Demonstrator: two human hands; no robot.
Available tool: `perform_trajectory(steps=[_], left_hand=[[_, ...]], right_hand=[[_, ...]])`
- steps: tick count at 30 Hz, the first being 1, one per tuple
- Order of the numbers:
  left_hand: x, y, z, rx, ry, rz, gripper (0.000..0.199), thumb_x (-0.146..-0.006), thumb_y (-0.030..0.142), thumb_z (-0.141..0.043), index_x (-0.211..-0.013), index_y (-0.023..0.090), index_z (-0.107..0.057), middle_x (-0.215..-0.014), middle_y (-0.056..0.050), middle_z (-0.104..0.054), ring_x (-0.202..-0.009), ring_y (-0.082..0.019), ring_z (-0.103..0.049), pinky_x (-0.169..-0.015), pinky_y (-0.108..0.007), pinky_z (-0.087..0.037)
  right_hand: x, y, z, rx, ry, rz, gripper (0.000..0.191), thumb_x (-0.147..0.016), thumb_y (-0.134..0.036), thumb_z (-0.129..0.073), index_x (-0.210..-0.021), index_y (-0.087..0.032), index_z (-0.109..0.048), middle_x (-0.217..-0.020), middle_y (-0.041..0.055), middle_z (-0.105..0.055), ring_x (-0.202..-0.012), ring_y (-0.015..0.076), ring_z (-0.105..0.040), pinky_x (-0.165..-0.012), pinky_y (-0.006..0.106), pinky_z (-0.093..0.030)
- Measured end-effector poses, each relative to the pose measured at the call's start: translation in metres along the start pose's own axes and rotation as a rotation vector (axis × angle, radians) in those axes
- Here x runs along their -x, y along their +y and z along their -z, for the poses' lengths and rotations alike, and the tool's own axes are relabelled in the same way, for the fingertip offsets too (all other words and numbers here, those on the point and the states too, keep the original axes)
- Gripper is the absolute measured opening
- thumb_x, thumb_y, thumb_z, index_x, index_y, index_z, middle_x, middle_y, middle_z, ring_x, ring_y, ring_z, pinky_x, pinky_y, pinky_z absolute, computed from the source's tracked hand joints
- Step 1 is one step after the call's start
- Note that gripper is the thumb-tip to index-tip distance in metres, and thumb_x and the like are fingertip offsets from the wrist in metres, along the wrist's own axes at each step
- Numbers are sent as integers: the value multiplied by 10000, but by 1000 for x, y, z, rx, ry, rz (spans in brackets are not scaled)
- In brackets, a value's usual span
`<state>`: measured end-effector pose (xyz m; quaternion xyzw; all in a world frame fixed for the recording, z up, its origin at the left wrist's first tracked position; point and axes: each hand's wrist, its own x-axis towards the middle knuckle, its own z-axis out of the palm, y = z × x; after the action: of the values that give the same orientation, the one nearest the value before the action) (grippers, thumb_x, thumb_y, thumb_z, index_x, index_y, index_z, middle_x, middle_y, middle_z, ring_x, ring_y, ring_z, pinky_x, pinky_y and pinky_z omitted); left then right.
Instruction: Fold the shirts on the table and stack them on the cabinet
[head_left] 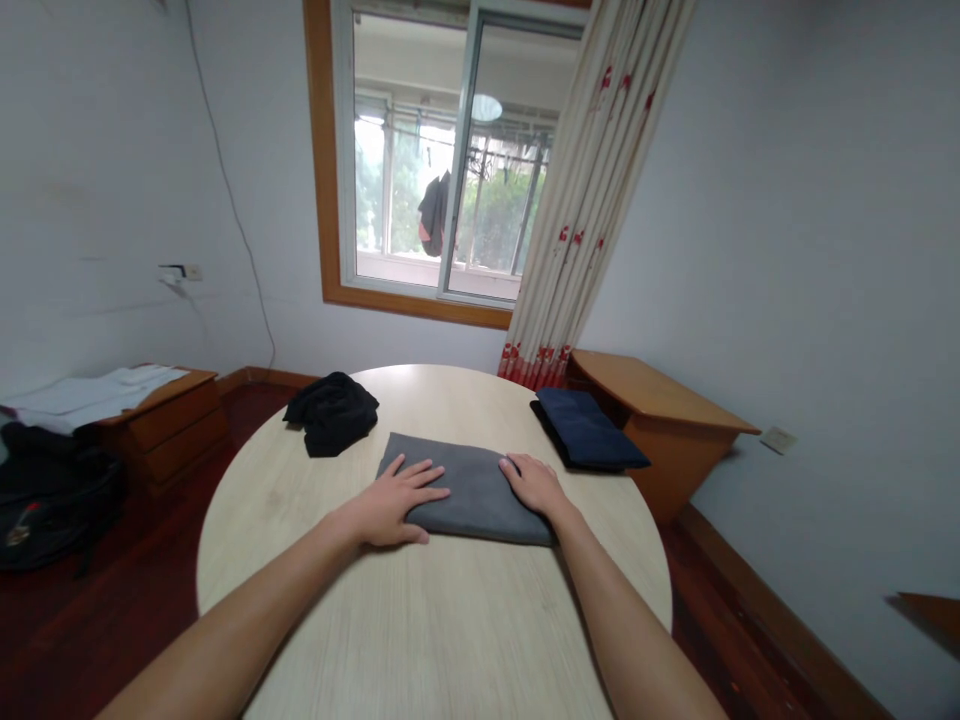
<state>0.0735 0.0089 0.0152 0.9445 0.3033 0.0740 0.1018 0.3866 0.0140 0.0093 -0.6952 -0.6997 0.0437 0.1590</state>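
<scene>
Navy cloth (587, 425) is folded, black cloth (334, 408) left crumpled, and folded grey cloth (480, 500) touched, ungripped, by open left fingers (427, 495) and right fingers (513, 469).

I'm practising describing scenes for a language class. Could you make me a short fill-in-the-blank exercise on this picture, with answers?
1. The left hand rests on a folded cloth whose colour is ____.
2. The right hand rests on that cloth too, so ____ hands touch it.
3. The crumpled black cloth lies on the person's ____ side of the table.
4. The folded cloth on the opposite side has a top face coloured dark ____.

Answers: grey; both; left; blue
</scene>
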Motion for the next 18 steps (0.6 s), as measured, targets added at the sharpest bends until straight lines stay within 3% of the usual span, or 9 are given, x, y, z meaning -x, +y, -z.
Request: perform_trajectory(steps=[3,6,8,9,10,14,18], left_hand=[[10,-40,7,-96,109,251,612,-862,285,-620,-1453,347,-476,-1613,-56,-299,-1481,-329,-263,-1178,-628,-108],[16,-68,9,-136,326,544,493,-917,200,-459,-1397,236,-563,-1556,-107,-407,-1422,-327,-376,-1157,-570,-253],[15,-75,7,-45,416,616,457,-955,269,-400,-1354,171,-600,-1476,-137,-507,-1339,-317,-482,-1110,-484,-368],[13,-74,5,25,440,619,465,-965,326,-392,-1336,152,-610,-1428,-145,-553,-1291,-311,-528,-1084,-448,-406],[10,-73,3,98,460,614,486,-967,383,-395,-1324,139,-616,-1383,-148,-590,-1252,-307,-561,-1066,-424,-427],[1,-66,-7,317,562,638,553,-876,476,-568,-1294,119,-620,-1335,-172,-614,-1224,-328,-583,-1065,-409,-429],[-3,-69,-13,655,690,734,703,-752,413,-763,-1359,137,-539,-1223,-177,-657,-1103,-316,-644,-940,-396,-515]], right_hand=[[17,-7,13,-31,-33,48,587,-997,-539,-330,-875,-142,-745,-959,156,-739,-944,264,-657,-843,367,-442],[35,-22,17,-332,-389,191,647,-888,-695,-466,-607,-140,-645,-609,78,-640,-577,157,-565,-563,269,-382],[42,-31,12,-552,-635,286,626,-813,-719,-566,-572,-143,-605,-551,39,-586,-499,113,-488,-497,242,-328],[42,-35,8,-624,-664,306,611,-802,-709,-589,-567,-145,-595,-537,23,-562,-486,100,-459,-484,235,-310],[41,-37,5,-662,-620,305,599,-807,-693,-594,-561,-147,-586,-522,8,-534,-481,91,-430,-479,231,-294],[29,-31,-8,-602,-220,280,483,-861,-557,-594,-615,-143,-629,-550,-9,-512,-539,96,-409,-522,233,-302],[26,-30,-14,-658,-110,324,343,-891,-428,-595,-1041,-143,-715,-805,50,-661,-712,150,-561,-677,277,-445]])
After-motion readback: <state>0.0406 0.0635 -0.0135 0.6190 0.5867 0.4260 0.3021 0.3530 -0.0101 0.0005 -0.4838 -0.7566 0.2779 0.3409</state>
